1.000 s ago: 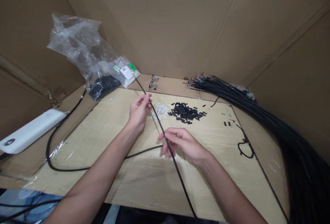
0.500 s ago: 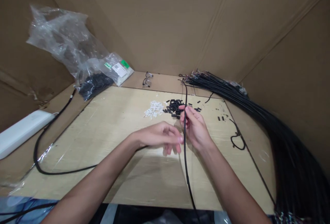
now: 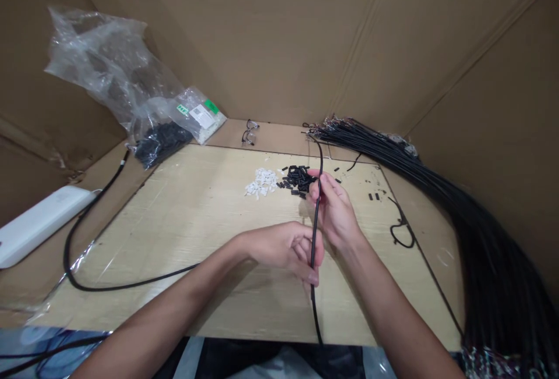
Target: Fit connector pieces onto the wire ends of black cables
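Observation:
A single black cable runs from the back of the board down past its front edge, passing through both my hands. My right hand pinches it between thumb and fingertips, just right of a heap of short black tubes. Lower down, my left hand is closed on the same cable, thumb and fingers around it. A pile of small white pieces lies beside the black tubes. Another black cable curves across the left of the board and passes behind my left forearm.
A thick bundle of black cables with bare wire ends runs along the right side. Clear plastic bags of black and white parts stand at back left. Glasses, a white box and a cable loop surround the board, with cardboard walls behind.
My left hand has moved right and down and closed on the cable. My right hand, still pinching the cable, has shifted slightly right and up.

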Action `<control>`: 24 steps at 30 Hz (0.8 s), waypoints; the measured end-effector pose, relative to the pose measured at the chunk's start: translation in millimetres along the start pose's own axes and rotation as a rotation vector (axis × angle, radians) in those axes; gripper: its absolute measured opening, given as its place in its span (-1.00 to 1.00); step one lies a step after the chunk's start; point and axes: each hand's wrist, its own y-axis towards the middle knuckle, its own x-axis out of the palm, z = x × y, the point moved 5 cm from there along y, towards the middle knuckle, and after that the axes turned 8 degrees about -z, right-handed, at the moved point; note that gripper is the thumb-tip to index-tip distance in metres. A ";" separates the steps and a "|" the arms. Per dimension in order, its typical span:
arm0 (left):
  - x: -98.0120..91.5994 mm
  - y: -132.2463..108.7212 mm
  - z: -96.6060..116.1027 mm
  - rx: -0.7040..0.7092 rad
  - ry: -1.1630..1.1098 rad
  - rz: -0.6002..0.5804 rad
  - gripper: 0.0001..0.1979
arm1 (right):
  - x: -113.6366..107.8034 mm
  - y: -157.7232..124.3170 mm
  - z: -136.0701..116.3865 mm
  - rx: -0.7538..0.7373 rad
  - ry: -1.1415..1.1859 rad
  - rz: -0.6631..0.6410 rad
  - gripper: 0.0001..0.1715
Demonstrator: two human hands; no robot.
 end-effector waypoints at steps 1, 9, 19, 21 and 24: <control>0.9 -0.1 -0.7 -0.012 0.003 -0.011 -0.40 | -0.1 0.1 -0.6 -0.011 0.001 0.009 -0.60; 12.1 8.8 -10.7 -0.053 -0.017 -0.042 -0.45 | 0.4 -0.2 1.3 -0.023 -0.006 0.020 -0.55; 5.9 0.0 6.7 0.034 0.098 0.099 -0.56 | 3.2 -5.8 -7.1 0.031 -0.258 -0.005 -0.41; 0.1 -2.4 11.2 0.114 0.098 0.146 -0.56 | 6.8 -17.6 -12.5 0.094 -0.419 -0.028 -0.35; -5.6 -4.3 16.0 0.200 0.056 0.166 -0.48 | 7.8 -49.6 -19.6 0.199 -0.627 -0.033 -0.30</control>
